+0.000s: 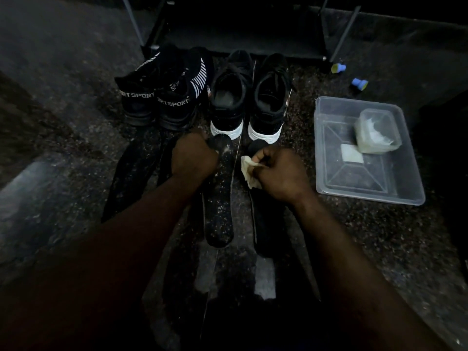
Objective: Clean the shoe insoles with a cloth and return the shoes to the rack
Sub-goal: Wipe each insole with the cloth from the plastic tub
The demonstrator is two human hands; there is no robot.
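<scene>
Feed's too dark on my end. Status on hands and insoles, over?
Left hand grips speckled insole at far end. Right hand pinches cloth beside it. Four shoes on floor before rack.

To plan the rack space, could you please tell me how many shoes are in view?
4: two black knit SPORT-lettered shoes side by side at left, two black white-soled lace-up shoes beside them, right. The dark rack behind may hide more.

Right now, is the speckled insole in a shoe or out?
Out. The insole lies on the floor before the white-soled shoes, left hand gripping its far end.
</scene>
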